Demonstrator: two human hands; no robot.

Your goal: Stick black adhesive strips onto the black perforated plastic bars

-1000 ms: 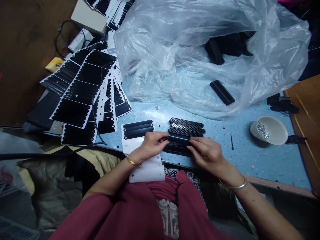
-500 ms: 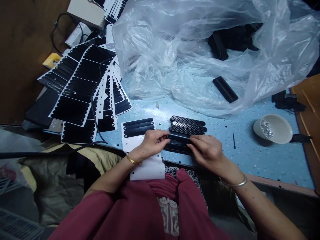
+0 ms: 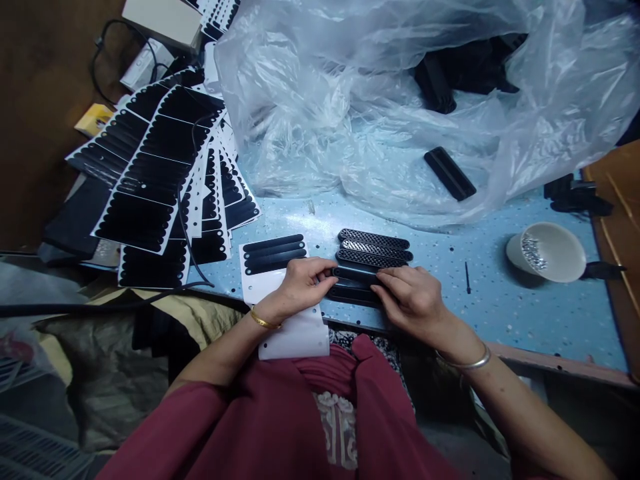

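My left hand (image 3: 306, 283) pinches the left end of a glossy black strip (image 3: 356, 274) with rounded ends. At its other end, the fingers and thumb of my right hand (image 3: 413, 293) are closed on the strip. Whether it touches a bar beneath it, I cannot tell. Just nearer to me lies a smooth black bar (image 3: 353, 295), its right end hidden by my right hand. Beyond the strip, black bars with a textured mesh face (image 3: 374, 239) lie side by side. A white backing sheet (image 3: 294, 337) with a few black stickers (image 3: 275, 255) passes under my left forearm and over the table edge.
Fanned sheets of black stickers (image 3: 145, 180) cover the left side, crossed by a black cable (image 3: 181, 213). A large clear plastic bag (image 3: 310, 113) spreads across the back, near a black block (image 3: 450, 173). At right are a thin black stick (image 3: 468, 277) and a white cup (image 3: 563, 253) holding small metal pieces.
Both hands keep their hold on the black strip with almost no movement. The whole view has shifted slightly.
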